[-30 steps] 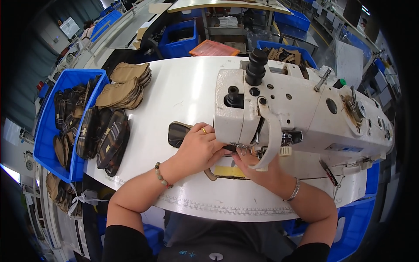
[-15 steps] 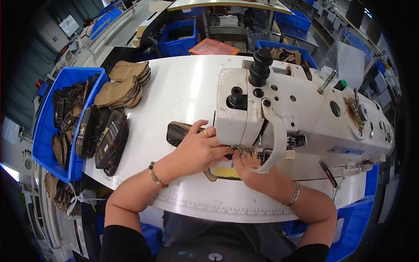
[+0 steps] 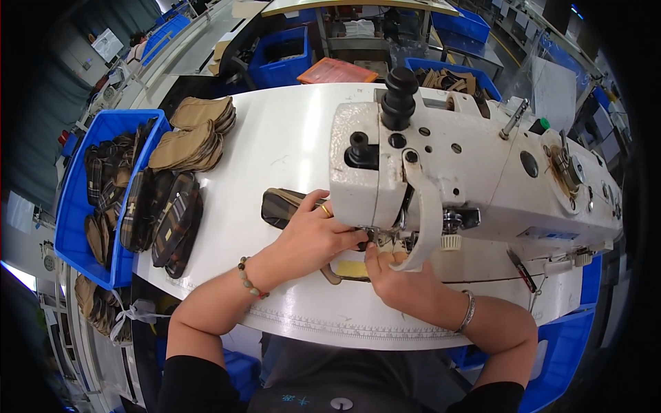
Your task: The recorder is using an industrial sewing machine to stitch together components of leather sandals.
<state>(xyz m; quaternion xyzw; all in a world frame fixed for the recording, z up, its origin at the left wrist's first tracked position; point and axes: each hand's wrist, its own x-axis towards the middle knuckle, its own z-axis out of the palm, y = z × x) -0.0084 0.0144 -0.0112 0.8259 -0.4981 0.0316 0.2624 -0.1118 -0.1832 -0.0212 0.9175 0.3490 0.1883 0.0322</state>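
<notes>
A dark plaid fabric piece with tan parts [image 3: 275,208] lies at the sewing machine's needle end, mostly covered by my hands and the machine head. My left hand [image 3: 310,239], with a ring and a bead bracelet, is over it, fingertips pressed on its edge beside the presser foot [image 3: 387,236]. From the other side, my right hand [image 3: 403,281] has its fingers bent together at the same edge, close under the white sewing machine [image 3: 441,165]. A yellow patch [image 3: 352,269] shows on the table between my hands. The pinched edge itself is partly hidden.
Plaid slipper-shaped pieces [image 3: 175,220] lie at the left, beside a blue bin [image 3: 63,234] holding more. Stacked tan sole-shaped pieces [image 3: 182,148] sit farther back. Thread snips [image 3: 521,270] rest right of the machine. A ruler scale [image 3: 358,335] runs along the white table's front edge.
The machine head appears slightly farther left in the picture. My right hand has shifted a little, its fingers now more bent at the fabric edge; the left hand has hardly moved.
</notes>
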